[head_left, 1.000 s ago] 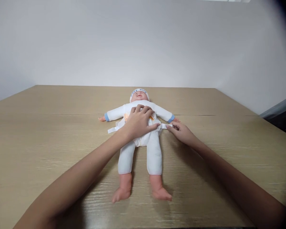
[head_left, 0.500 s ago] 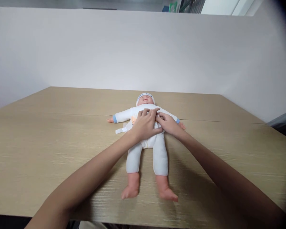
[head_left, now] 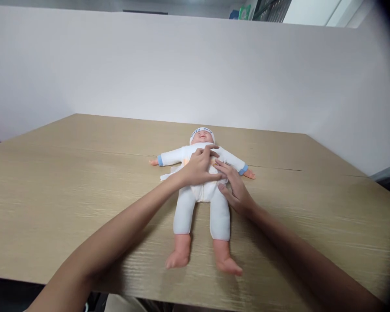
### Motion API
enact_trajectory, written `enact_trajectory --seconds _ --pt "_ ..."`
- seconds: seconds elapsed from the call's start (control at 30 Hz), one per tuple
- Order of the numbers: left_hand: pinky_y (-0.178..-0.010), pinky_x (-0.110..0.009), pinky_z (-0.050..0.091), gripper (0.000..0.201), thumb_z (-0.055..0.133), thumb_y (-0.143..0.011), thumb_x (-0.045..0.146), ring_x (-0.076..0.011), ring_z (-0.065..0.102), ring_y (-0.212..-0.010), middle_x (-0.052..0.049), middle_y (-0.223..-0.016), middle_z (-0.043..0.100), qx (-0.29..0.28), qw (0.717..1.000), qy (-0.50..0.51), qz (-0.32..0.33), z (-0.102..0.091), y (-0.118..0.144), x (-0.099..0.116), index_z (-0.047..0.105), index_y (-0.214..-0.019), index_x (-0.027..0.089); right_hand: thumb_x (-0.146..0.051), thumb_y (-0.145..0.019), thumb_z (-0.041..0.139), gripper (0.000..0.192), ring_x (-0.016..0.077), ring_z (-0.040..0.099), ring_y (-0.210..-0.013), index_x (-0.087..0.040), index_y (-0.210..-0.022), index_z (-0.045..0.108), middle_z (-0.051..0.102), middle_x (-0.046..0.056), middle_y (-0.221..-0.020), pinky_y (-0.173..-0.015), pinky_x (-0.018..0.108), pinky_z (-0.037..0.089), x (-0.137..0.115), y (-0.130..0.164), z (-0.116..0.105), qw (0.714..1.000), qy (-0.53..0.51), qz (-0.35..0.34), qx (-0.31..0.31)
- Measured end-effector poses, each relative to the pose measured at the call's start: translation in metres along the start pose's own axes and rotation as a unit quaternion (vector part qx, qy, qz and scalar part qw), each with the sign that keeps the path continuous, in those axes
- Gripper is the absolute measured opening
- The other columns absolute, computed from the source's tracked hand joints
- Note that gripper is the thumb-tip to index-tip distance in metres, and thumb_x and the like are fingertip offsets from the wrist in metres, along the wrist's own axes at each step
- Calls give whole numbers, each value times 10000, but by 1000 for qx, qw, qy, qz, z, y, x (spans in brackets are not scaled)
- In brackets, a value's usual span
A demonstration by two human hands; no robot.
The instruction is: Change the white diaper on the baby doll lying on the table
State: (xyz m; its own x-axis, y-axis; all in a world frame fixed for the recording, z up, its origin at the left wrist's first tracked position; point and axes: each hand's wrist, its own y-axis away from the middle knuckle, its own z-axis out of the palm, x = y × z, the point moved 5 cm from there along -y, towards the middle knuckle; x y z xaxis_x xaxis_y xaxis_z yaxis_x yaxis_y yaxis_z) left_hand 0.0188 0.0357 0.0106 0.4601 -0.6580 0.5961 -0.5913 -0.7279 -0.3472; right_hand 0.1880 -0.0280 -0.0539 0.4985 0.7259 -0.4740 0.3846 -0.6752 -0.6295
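- A plain white wall (head_left: 182, 65) stands behind a light wooden worktop (head_left: 68, 190); its far edge meets the wall, its near edge runs along the bottom of the view, and a thin seam crosses it at the height of the doll's arms.
- A baby doll (head_left: 203, 190) in white clothes lies on its back near the middle of the worktop, head toward the wall, bare feet toward the near edge, arms spread to either side.
- The left hand (head_left: 198, 167) rests flat on the doll's belly, fingers spread loosely and gripping nothing.
- The right hand (head_left: 232, 186) lies against the doll's hip on that same side, fingers extended and pressing the white cloth at the waist, its fingertips just beside the left hand; it encloses nothing.
- A white tab (head_left: 167, 175) of cloth sticks out from the doll's waist on the left, lying flat on the wood.
- Bare wood spreads wide to the left and right of the doll, and a broad strip lies between its head and the wall.
- The doll's feet stop short of the near edge.
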Motion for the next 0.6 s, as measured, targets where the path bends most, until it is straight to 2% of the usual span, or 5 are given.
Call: enact_trajectory --seconds 0.1,0.2,0.37,0.5,0.6 --pt "-1249 -521 496 840 792 -941 556 -306 607 -1464 -171 -1553 623 -17 991 131 12 -11 8 -15 340 -1568 227 -389 -1134 554 552 248 375 -1690 -283 -1671 473 400 78 -1775 -1435 505 300 4 2 -2 999 -32 5 30" --pt "-1280 -507 490 785 796 -956 547 -295 566 -1543 -190 -1607 582 -4 985 175 5 -20 21 -32 371 -1532 224 -424 -1116 585 492 249 487 -1591 -253 -1575 539 524 111 -1661 -1372 488 389 9 4 -9 992 -45 36 109" --pt "-1314 -536 429 673 703 -1002 575 -305 506 -1534 -115 -1628 586 15 999 18 -41 -27 31 -24 482 -1538 232 -571 -1072 633 410 213 645 -1169 -214 -1274 623 670 118 -1309 -1068 388 533 25 8 -10 970 -82 158 164" --pt "-1250 -597 432 611 657 -988 668 -364 501 -1453 -125 -1506 637 1 990 -137 -44 -21 17 1 629 -1396 214 -662 -1059 594 463 177 611 -941 -202 -1106 585 651 74 -1059 -885 314 514 29 -3 -7 966 -102 200 128" --pt "-1255 -575 431 566 585 -1023 654 -349 504 -1449 -124 -1467 650 -11 985 -169 -29 -11 1 10 655 -1356 201 -706 -1061 540 526 152 533 -817 -189 -972 580 599 37 -897 -784 288 433 30 -26 -10 969 -107 215 64"
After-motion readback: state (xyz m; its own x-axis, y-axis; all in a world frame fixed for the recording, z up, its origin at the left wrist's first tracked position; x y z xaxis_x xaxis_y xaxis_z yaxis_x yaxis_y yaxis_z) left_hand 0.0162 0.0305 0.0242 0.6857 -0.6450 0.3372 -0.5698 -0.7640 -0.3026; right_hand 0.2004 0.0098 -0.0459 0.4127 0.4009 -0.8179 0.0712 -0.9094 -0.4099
